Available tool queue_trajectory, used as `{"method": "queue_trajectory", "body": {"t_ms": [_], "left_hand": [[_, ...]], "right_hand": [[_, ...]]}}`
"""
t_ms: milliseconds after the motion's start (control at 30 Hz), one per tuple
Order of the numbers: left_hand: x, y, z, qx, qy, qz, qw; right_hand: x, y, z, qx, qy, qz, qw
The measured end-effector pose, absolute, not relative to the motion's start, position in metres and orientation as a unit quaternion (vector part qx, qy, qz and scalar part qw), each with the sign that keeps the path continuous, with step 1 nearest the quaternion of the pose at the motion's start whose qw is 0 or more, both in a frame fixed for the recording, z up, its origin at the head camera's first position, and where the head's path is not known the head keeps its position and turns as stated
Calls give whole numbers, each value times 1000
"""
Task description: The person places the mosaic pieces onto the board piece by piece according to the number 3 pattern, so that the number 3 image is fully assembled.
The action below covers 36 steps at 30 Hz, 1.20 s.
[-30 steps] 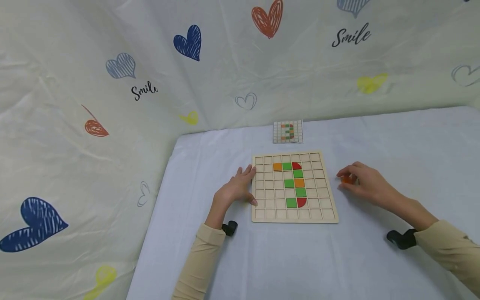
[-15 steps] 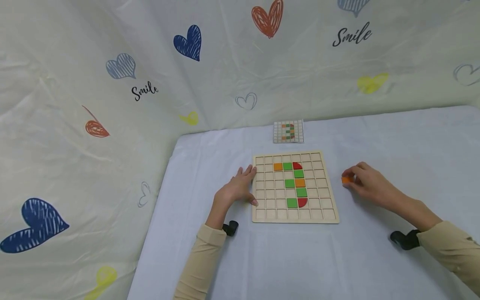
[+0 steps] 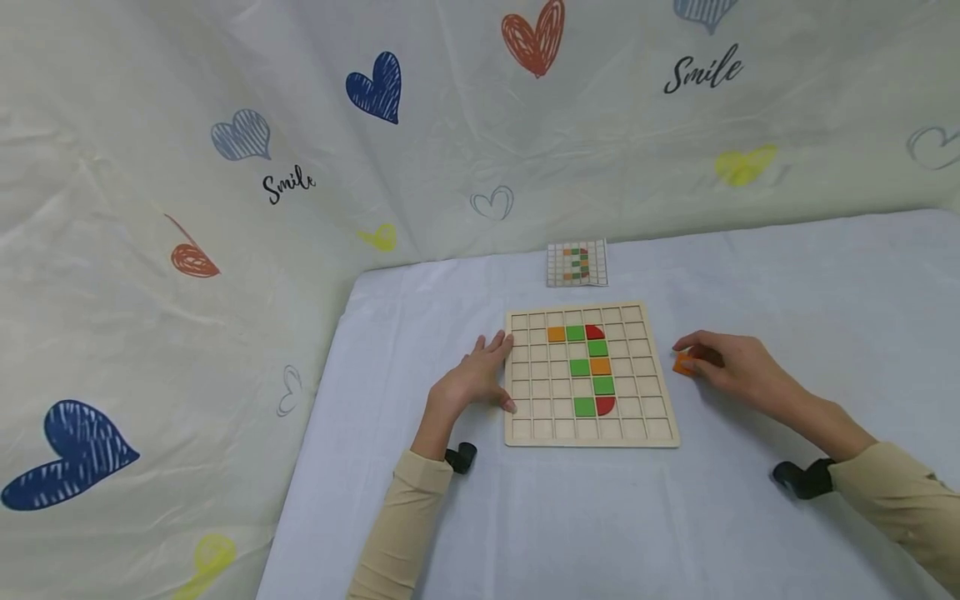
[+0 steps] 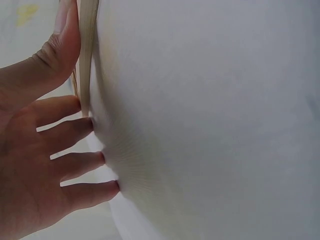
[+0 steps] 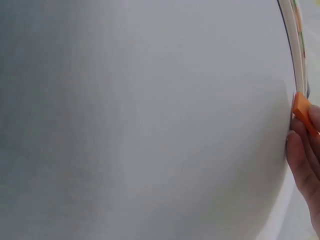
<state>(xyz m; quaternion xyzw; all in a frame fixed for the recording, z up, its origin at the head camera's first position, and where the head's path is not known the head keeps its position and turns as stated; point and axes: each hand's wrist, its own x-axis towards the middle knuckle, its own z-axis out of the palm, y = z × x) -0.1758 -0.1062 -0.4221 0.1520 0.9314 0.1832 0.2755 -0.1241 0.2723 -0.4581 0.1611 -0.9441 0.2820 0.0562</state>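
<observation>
A square wooden grid board (image 3: 536,429) lies on the table with orange, green and red tiles set in its cells. My left hand (image 3: 471,377) rests at the board's left edge, fingers spread and straight; in the left wrist view the thumb lies along the edge and the fingertips touch the cloth. Just right of the board, my right hand (image 3: 731,362) pinches an orange square tile (image 3: 683,364) between thumb and fingers. The right wrist view shows that tile tilted, close to the board's side, with part of it hidden by the fingers.
A small pattern card (image 3: 577,263) showing a grid with coloured squares stands beyond the board, near the table's back edge. White cloth (image 3: 585,517) covers the table. Behind it hangs a curtain (image 3: 435,150) printed with hearts.
My right hand shifts slightly right, then back left toward the board, turning the orange tile so more of its face shows. My left hand and the board stay in place.
</observation>
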Motion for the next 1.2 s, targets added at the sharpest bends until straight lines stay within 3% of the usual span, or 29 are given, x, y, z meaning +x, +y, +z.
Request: {"method": "queue_trajectory", "body": {"t_ms": [400, 733, 1200], "left_hand": [[-175, -106, -420, 153, 932, 179, 274], [-176, -106, -420, 156, 932, 179, 275], [-176, -107, -421, 156, 930, 184, 277]], "right_hand": [[-121, 260, -447, 152, -928, 342, -9], [-124, 245, -444, 122, -908, 389, -96], [-122, 219, -440, 159, -896, 403, -97]]}}
